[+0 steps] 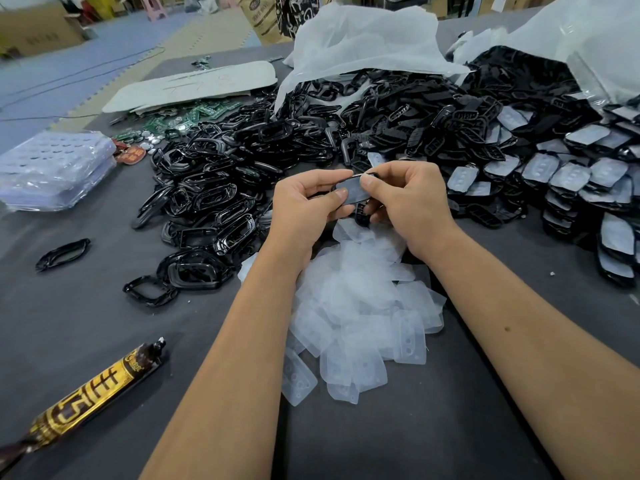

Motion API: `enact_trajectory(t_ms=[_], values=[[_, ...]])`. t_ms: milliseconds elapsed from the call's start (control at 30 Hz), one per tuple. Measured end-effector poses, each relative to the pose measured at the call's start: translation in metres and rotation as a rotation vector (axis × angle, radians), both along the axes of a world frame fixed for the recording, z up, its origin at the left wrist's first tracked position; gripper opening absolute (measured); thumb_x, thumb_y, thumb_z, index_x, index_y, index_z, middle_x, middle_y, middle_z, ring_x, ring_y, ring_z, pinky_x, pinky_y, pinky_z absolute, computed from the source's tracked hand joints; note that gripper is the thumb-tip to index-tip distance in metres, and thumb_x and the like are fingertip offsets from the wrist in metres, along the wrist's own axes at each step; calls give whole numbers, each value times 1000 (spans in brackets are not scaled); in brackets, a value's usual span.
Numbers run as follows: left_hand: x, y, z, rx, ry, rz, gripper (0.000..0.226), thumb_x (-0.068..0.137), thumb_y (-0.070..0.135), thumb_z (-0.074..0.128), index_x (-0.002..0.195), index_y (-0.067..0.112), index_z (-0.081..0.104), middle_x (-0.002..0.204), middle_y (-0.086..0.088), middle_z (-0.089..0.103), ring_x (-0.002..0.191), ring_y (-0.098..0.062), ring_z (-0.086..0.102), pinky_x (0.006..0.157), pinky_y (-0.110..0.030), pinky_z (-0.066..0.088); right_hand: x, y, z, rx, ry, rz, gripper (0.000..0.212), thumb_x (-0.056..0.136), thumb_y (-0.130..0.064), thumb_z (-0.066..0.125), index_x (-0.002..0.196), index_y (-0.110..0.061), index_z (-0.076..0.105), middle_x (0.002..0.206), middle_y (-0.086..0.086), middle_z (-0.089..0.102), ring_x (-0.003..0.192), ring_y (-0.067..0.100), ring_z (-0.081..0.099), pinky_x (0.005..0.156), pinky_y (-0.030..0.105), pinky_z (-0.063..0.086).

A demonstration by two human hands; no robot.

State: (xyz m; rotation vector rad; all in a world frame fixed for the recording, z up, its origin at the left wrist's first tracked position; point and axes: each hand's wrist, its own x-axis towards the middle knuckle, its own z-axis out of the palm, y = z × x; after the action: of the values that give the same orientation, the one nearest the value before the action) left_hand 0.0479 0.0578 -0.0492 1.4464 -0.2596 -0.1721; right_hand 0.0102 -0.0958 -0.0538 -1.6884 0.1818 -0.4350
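- black shell [362, 213] with a clear pad [350, 191] laid on its face: held in the air over the middle of the table [485, 393], above the heap of loose clear pads [356, 306] and not touching it.
- left hand [304, 206]: thumb on the pad's near left corner, fingers curled round the shell's far edge. a firm pinch.
- right hand [410, 202]: thumb tip down on the pad's far right corner, fingers curled under the shell, gripping it as well.
- step in hand, as i read it: seating 1 pad into 1 shell. the pad looks roughly in line with the shell's outline. whether its edges are fully in cannot be told, since the 2 thumbs hide corners.
- next move likely calls for both thumbs pressing round the pad's rim until it lies flat, with the fingers beneath giving counter-pressure.
- after that, the piece probably joins the padded shells [571, 178] stacked toward the right edge.
- a fresh shell would come from the bare shells [433, 133] heaped toward the far edge, and a fresh pad from the heap below the hands.
- outward: black frames [207, 202] piled left of the hands, plastic bags [52, 168] at the left edge, gold tube [93, 400] near the near left corner.
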Motion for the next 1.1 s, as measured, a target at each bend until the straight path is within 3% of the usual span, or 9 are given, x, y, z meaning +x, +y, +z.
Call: enact_trajectory(t_ms=[267,433,567,700,800,967,1100], values=[[2,2,-1,20,45,12,25,92,-12,66,103,7,76,80,-4,78,70,-13,74,62,-17,56,-2,7,0,-221,1,-51,23,102,-12,59,87,-8,75,63,12,72,48,25,69,49,40,60],[2,2,-1,21,58,22,24,89,-13,69,100,7,77,78,-4,78,67,-12,73,62,-17,57,-4,8,1,-296,-29,-105,25,99,-9,56,82,-9,75,59,5,71,43,22,67,45,46,60],[3,1,-3,24,66,42,23,89,-12,69,99,7,78,79,-5,79,67,-12,73,64,-17,57,-6,8,1,-343,-59,-117,20,98,-8,57,91,-9,76,62,5,72,46,21,69,51,46,61],[5,2,-3,24,75,82,23,89,-11,69,99,7,79,82,-8,79,67,-15,73,64,-17,56,-7,8,3,-486,-138,-142,13,95,-12,67,106,-11,73,81,1,73,63,17,68,75,40,59],[5,2,-2,16,99,91,22,88,-11,68,97,5,80,85,-12,79,67,-16,73,65,-17,56,-6,9,4,-619,-217,-95,12,93,-7,70,102,-11,77,99,5,66,75,16,63,79,29,52],[8,7,4,-113,218,171,23,89,-10,63,83,3,80,75,-11,75,60,-14,67,57,-16,53,-3,9,1,-763,-240,29,23,98,-25,70,113,-10,79,106,5,67,103,21,61,92,36,49],[11,10,6,-225,308,139,14,93,-1,63,95,-7,76,78,-15,72,62,-15,65,56,-16,54,-3,8,0,-825,-274,24,21,94,-18,76,114,-11,80,108,7,67,105,27,59,92,34,46]])
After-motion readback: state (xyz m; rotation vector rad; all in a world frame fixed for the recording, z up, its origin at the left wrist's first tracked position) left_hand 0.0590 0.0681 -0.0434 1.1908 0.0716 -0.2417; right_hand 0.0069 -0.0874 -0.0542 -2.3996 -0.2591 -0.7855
